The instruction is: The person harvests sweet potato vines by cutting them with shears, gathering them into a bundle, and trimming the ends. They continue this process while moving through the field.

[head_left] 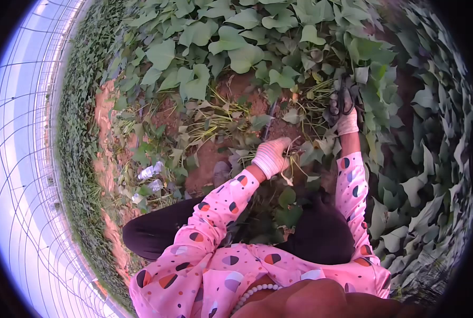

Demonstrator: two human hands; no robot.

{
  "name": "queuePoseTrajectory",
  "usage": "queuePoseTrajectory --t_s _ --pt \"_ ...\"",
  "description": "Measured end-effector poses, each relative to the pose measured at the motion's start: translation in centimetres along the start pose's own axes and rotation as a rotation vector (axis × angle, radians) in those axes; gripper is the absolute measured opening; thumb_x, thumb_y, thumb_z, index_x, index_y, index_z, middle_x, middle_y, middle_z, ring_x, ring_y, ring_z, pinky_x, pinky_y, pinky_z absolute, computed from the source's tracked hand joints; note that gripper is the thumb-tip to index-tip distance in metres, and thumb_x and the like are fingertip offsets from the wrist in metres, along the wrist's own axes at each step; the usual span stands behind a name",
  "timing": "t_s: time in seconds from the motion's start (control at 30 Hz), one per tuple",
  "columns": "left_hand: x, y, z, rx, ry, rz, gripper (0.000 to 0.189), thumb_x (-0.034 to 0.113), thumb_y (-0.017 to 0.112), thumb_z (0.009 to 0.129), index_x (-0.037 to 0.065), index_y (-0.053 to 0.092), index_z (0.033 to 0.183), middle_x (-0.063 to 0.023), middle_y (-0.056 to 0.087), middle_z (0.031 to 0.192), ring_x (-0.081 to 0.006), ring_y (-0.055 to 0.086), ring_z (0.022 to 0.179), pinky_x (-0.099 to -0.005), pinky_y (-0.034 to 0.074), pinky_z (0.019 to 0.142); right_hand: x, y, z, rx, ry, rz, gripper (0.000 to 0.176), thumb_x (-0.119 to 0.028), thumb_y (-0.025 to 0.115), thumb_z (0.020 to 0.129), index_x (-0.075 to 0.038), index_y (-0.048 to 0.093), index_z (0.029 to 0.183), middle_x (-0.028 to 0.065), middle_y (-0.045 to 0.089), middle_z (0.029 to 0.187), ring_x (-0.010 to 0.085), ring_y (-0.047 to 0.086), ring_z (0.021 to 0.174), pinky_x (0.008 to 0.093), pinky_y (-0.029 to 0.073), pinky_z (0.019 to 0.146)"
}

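Note:
My left hand [272, 157], in a pale striped knit glove, is closed around a few thin, whitish plant stems [290, 172], which stick out and hang below the fingers. Farther right, my right hand [344, 110] reaches forward into the heart-shaped leaves [371, 100]. Its glove has a pale cuff and dark grey coated fingers, which are spread apart at the edge of the foliage. Beside it stands a clump of bare yellow-green stems [317, 95]. Another clump of leafless stems [212, 122] lies ahead and left of my left hand.
Dense vines [241, 37] cover the ground ahead and to the right. Reddish soil [202, 169] shows between the clumps. Crumpled clear plastic [150, 170] lies on the left. My dark-trousered knees [321, 233] are bent close below my arms. A wire-like grid [21, 159] runs along the far left.

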State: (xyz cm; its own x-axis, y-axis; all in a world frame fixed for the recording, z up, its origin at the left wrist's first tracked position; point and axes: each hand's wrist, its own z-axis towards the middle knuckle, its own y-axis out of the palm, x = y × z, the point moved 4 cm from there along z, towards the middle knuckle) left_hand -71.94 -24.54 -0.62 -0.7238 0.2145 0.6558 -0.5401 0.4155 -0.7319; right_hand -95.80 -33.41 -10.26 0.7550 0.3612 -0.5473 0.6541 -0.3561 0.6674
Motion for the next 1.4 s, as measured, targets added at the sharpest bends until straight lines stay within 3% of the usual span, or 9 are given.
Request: queuePoseTrajectory --t_s 0.17,0.3,0.5,0.63,0.77,0.83,1.03,1.2,1.4 --pt "-0.3 1.7 6.0 0.006 -0.075 0.117 0.036 0.025 0.065 0.072 0.008 0.062 0.104 -0.0152 0.062 0.105 -0.034 0.06 0.093 -0.0394 0.049 0.079 2.9 -4.4 -0.6 0.123 -0.051 0.019 0.045 -0.056 0.051 0.087 -0.011 0.057 0.084 -0.0026 0.051 0.059 0.0089 0.043 0.043 0.0221 0.029 0.038" --pt "-1.9 4.1 5.1 -0.421 -0.23 0.26 0.037 0.028 0.062 0.071 0.01 0.062 0.103 -0.0185 0.064 0.096 -0.0352 0.06 0.092 -0.0418 0.048 0.08 4.9 -5.5 -3.4 0.237 -0.057 -0.14 0.052 -0.06 0.05 0.086 -0.008 0.058 0.085 -0.0001 0.054 0.06 0.0102 0.046 0.045 0.0217 0.033 0.04" --pt "-7.4 4.0 1.2 0.237 -0.351 -0.34 0.032 0.024 0.064 0.079 0.009 0.065 0.108 -0.0195 0.065 0.098 -0.0338 0.063 0.088 -0.0359 0.05 0.078 11.2 -9.5 -5.3 0.255 -0.071 -0.057 0.036 -0.041 0.055 0.091 -0.007 0.062 0.084 -0.0011 0.056 0.063 0.0073 0.05 0.05 0.02 0.036 0.044" --pt "-3.2 1.7 7.0 0.268 -0.137 -0.578 0.026 0.012 0.062 0.082 0.005 0.062 0.107 -0.0164 0.066 0.099 -0.0305 0.063 0.089 -0.0329 0.048 0.08 11.2 -7.7 -7.2 0.25 -0.061 -0.011 0.036 -0.041 0.056 0.09 -0.007 0.061 0.085 -0.0026 0.057 0.066 0.0062 0.05 0.052 0.0202 0.036 0.044" --pt "-0.2 3.7 14.3 0.374 0.246 -0.128 0.038 0.015 0.055 0.084 0.009 0.053 0.121 -0.0188 0.062 0.107 -0.0353 0.059 0.099 -0.0395 0.047 0.085 7.9 -4.4 -10.9 0.317 -0.407 -0.477 0.035 -0.039 0.056 0.091 -0.004 0.062 0.092 -0.0057 0.053 0.07 0.0023 0.043 0.063 0.0189 0.036 0.056" --pt "0.8 5.7 15.7 -0.081 -0.059 -0.071 0.039 0.019 0.052 0.085 0.011 0.051 0.122 -0.02 0.059 0.111 -0.0376 0.056 0.1 -0.0427 0.047 0.085 5.7 -3.3 -12.7 0.395 -0.57 -0.71 0.028 -0.031 0.056 0.092 -0.004 0.062 0.095 -0.0056 0.053 0.071 0.0025 0.044 0.064 0.0186 0.037 0.057" --pt "-4.0 6.8 8.7 -0.411 0.051 0.248 0.033 0.024 0.054 0.082 0.011 0.058 0.112 -0.0159 0.059 0.111 -0.0347 0.059 0.094 -0.0411 0.048 0.081 0.7 -1.3 -17.5 0.463 -0.646 -0.424 0.024 -0.026 0.055 0.092 -0.003 0.06 0.095 -0.0024 0.056 0.07 0.0057 0.05 0.058 0.0204 0.039 0.052" --pt "-10.2 1.8 5.4 -0.425 0.151 0.233 0.041 0.025 0.05 0.086 0.016 0.051 0.126 -0.0116 0.054 0.124 -0.0317 0.057 0.104 -0.0358 0.048 0.085 0.2 -0.2 -17.0 0.339 -0.429 -0.855 0.02 -0.021 0.063 0.086 -0.003 0.061 0.093 0.0001 0.058 0.072 0.0067 0.046 0.063 0.0229 0.042 0.06" --pt "-11.9 3.8 4.9 -0.362 0.215 0.213 0.042 0.022 0.05 0.086 0.014 0.05 0.127 -0.0084 0.052 0.128 -0.0276 0.056 0.108 -0.032 0.047 0.089 3.0 1.9 -11.6 0.309 -0.265 -1.574 0.04 -0.042 0.052 0.086 -0.003 0.061 0.089 0.0203 0.062 0.078 0.0373 0.061 0.073 0.043 0.048 0.068"
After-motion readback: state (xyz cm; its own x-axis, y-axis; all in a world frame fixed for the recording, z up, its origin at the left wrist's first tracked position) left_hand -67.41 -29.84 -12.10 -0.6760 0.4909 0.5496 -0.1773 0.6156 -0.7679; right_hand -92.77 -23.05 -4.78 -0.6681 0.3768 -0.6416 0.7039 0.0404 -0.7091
